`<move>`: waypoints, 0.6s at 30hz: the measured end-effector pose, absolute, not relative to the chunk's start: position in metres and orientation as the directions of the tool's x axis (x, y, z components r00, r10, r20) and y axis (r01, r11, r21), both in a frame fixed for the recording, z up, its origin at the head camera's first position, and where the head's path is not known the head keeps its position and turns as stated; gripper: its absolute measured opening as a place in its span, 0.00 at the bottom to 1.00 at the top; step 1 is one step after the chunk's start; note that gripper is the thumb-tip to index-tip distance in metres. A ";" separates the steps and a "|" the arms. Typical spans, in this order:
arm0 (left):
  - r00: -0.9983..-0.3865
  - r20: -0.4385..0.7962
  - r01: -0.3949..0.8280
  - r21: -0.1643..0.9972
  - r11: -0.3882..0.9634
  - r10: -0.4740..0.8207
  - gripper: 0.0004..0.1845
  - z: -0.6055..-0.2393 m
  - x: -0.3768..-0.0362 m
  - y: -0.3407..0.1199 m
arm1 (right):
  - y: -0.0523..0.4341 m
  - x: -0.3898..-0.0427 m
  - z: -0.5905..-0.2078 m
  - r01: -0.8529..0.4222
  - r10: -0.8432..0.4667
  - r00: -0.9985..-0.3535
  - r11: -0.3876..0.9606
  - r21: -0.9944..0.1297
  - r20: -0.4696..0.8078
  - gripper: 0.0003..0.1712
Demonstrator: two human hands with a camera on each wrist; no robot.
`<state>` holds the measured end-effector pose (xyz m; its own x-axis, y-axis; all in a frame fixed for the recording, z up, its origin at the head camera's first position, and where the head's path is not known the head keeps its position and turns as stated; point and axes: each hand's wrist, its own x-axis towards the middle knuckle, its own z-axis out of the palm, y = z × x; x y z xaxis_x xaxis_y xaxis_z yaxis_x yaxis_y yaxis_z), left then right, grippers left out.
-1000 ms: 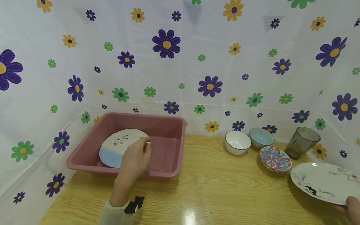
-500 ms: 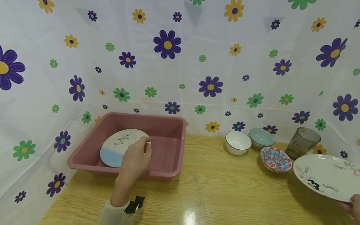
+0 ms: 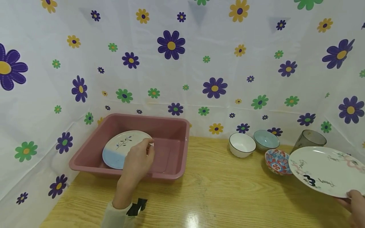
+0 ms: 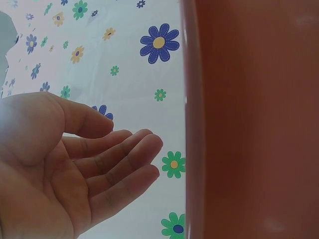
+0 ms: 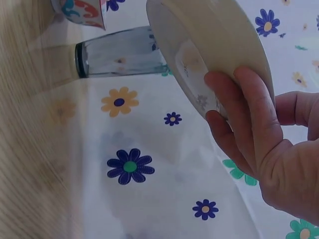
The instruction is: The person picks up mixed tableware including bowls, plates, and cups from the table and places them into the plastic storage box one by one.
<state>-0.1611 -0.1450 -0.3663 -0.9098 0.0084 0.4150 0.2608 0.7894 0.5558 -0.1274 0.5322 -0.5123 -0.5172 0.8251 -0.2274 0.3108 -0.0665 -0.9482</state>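
Note:
A pink plastic tub [image 3: 171, 175] stands at the back left of the wooden table [image 3: 216, 196]. Inside it a white and blue plate [image 3: 118, 148] with a sprig drawing leans tilted. My left hand [image 3: 137, 161] hovers over the tub's near rim beside that plate. In the left wrist view its fingers [image 4: 114, 167] are relaxed and hold nothing, next to the tub wall [image 4: 249, 119]. At the lower right my right hand [image 3: 355, 202] grips the rim of a white plate [image 3: 325, 171] with pink and black drawings, held above the table, its underside [image 5: 214, 45] pinched between thumb and fingers [image 5: 249, 129].
A white bowl [image 3: 241, 144], a light blue bowl [image 3: 265, 139] and a red and blue patterned bowl [image 3: 276, 161] stand at the back right. A grey glass [image 3: 310, 138] stands behind the lifted plate. Flowered sheets close the back and both sides.
My right hand has lifted the white plate up and leftward, so it now covers part of the grey glass and the patterned bowl. My left hand has stayed at the tub.

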 end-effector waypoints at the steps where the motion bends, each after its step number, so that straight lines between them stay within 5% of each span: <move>1: -0.909 0.417 0.261 0.556 0.789 0.007 0.13 -0.366 -0.161 -0.145 | 0.531 -0.129 -0.511 0.315 0.814 -0.527 -0.078 -0.946 -0.243 0.16; 9: -0.906 0.423 0.266 0.555 0.788 0.008 0.13 -0.367 -0.161 -0.144 | 0.421 -0.108 -0.414 0.375 0.840 -0.449 -0.132 -0.918 -0.305 0.36; 18: -0.907 0.421 0.268 0.556 0.787 0.011 0.13 -0.366 -0.162 -0.144 | 0.383 -0.105 -0.387 0.373 0.785 -0.559 -0.051 -0.926 -0.268 0.43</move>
